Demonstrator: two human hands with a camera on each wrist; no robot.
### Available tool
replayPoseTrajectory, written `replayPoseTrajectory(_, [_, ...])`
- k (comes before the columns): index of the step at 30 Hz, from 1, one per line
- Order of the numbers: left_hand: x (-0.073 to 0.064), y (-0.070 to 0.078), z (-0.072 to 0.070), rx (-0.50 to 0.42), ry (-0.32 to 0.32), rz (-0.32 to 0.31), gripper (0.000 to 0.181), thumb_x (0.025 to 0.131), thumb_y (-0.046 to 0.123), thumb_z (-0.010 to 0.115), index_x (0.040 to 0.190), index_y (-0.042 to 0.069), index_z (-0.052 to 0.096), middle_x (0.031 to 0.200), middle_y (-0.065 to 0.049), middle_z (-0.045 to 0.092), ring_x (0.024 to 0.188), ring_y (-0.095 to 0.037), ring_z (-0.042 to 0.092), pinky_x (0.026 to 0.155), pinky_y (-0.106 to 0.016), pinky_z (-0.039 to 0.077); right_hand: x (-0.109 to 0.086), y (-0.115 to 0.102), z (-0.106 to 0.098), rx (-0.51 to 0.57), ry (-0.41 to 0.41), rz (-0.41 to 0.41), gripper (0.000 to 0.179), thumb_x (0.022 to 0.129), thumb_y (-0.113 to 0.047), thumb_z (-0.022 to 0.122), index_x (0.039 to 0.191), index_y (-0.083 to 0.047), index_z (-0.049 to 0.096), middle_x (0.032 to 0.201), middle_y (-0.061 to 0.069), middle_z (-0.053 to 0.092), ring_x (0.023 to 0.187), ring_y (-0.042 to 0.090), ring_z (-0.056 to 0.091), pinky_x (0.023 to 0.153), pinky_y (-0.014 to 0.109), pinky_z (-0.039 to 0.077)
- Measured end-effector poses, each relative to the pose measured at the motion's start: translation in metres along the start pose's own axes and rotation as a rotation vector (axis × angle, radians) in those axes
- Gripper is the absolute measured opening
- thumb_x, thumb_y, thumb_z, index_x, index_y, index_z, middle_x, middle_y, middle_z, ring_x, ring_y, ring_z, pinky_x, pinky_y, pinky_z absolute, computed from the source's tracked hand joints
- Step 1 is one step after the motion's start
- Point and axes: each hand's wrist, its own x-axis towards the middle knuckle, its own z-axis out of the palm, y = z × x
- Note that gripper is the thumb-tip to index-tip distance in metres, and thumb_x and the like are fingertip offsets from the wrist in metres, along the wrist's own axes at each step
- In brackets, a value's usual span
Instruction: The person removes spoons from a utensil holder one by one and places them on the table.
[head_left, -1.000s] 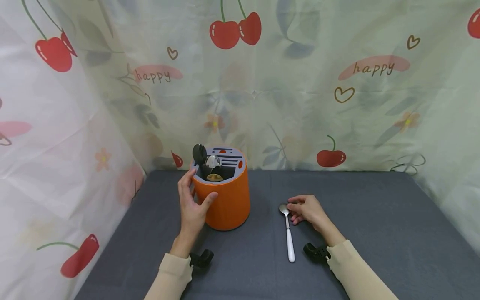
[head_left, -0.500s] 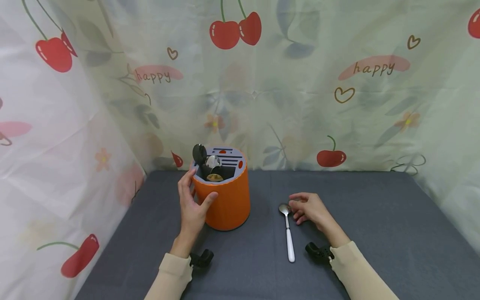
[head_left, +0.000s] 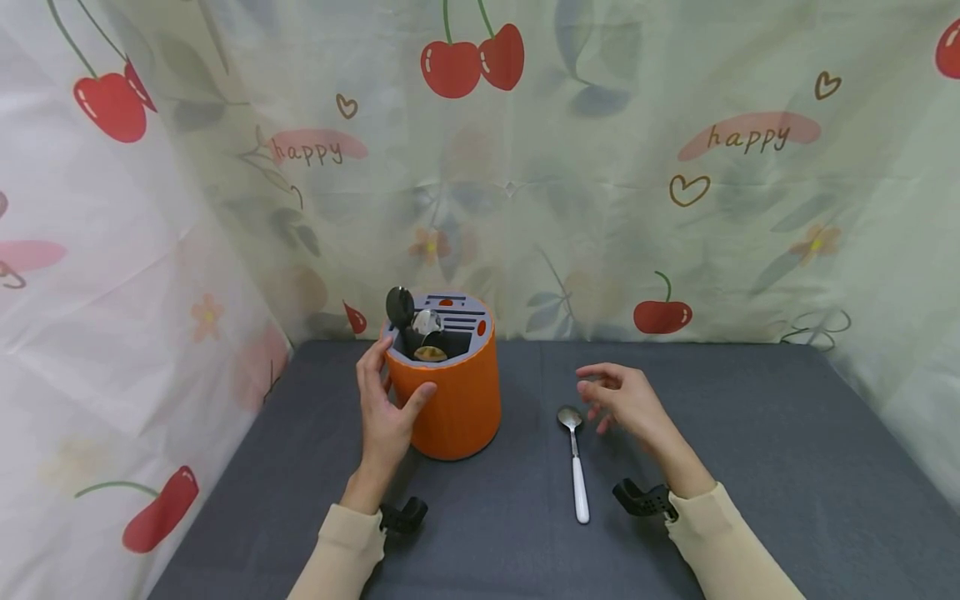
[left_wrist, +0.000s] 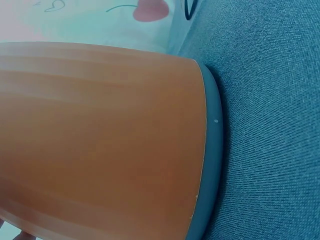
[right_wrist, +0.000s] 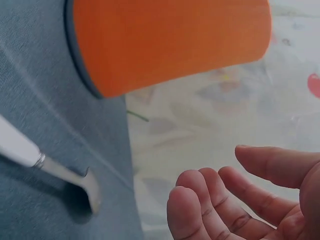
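An orange cylindrical utensil holder (head_left: 457,408) with a grey slotted top stands left of the middle of the table. Several spoons, among them a dark spoon (head_left: 400,307), poke out of its opening. My left hand (head_left: 385,421) grips the holder's left side, thumb across the front and fingers along the far left; in the left wrist view the orange wall (left_wrist: 105,135) hides most of that hand. A spoon with a white handle (head_left: 580,492) and metal bowl lies on the cloth. Just up and right of its bowl hovers my right hand (head_left: 626,404), fingers loosely bent and holding nothing.
Dark grey cloth (head_left: 712,433) covers the table. Behind and to the left hang pale curtains (head_left: 510,208) printed with cherries. Each wrist wears a black strap piece, such as the right strap (head_left: 643,498).
My right hand has drawn away from the spoon's bowl, upward and to the right. The spoon, the holder and my left hand stay where they were.
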Motion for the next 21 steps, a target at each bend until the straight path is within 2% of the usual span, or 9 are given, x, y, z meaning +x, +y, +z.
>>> replayPoseTrajectory(3, [0.001, 0.010, 0.001, -0.006, 0.003, -0.009, 0.087, 0.090, 0.048, 0.081, 0.158, 0.014, 0.038, 0.156, -0.012, 0.033, 0.145, -0.028, 0.035, 0.117, -0.066, 0.029, -0.003, -0.006, 0.001, -0.001, -0.006, -0.027, 0.038, 0.103, -0.017, 0.068, 0.136, 0.002, 0.063, 0.093, 0.010, 0.068, 0.079, 0.039, 0.069, 0.062, 0.051, 0.060])
replayPoseTrajectory(8, [0.001, 0.036, 0.002, -0.017, -0.001, -0.017, 0.086, 0.093, 0.047, 0.078, 0.156, 0.006, 0.038, 0.154, -0.018, 0.033, 0.144, -0.032, 0.035, 0.117, -0.067, 0.027, -0.005, -0.015, 0.003, 0.018, -0.022, -0.085, 0.038, 0.102, -0.016, 0.069, 0.135, 0.002, 0.064, 0.093, 0.009, 0.068, 0.077, 0.032, 0.069, 0.065, 0.048, 0.061])
replayPoseTrajectory(12, [0.001, 0.036, 0.002, -0.023, 0.000, -0.014, 0.086, 0.092, 0.047, 0.079, 0.156, 0.007, 0.038, 0.154, -0.017, 0.033, 0.144, -0.032, 0.035, 0.117, -0.068, 0.028, -0.006, -0.021, 0.004, 0.030, -0.036, -0.136, 0.036, 0.102, -0.014, 0.069, 0.134, 0.001, 0.064, 0.095, 0.012, 0.068, 0.079, 0.036, 0.069, 0.067, 0.044, 0.062])
replayPoseTrajectory(18, [0.002, 0.037, 0.002, -0.020, 0.001, -0.018, 0.085, 0.093, 0.045, 0.079, 0.156, 0.005, 0.038, 0.154, -0.019, 0.033, 0.144, -0.034, 0.035, 0.116, -0.070, 0.028, -0.008, -0.033, 0.004, 0.068, -0.059, -0.182, 0.035, 0.102, -0.015, 0.069, 0.134, -0.001, 0.065, 0.100, 0.017, 0.067, 0.082, 0.033, 0.069, 0.071, 0.043, 0.062])
replayPoseTrajectory(21, [0.002, 0.027, 0.002, -0.018, -0.001, -0.023, 0.087, 0.092, 0.047, 0.079, 0.156, 0.004, 0.037, 0.155, -0.020, 0.032, 0.144, -0.033, 0.035, 0.117, -0.069, 0.027, -0.009, -0.039, 0.003, 0.073, -0.066, -0.195, 0.035, 0.102, -0.016, 0.069, 0.134, -0.002, 0.065, 0.104, 0.019, 0.068, 0.086, 0.032, 0.070, 0.074, 0.045, 0.061])
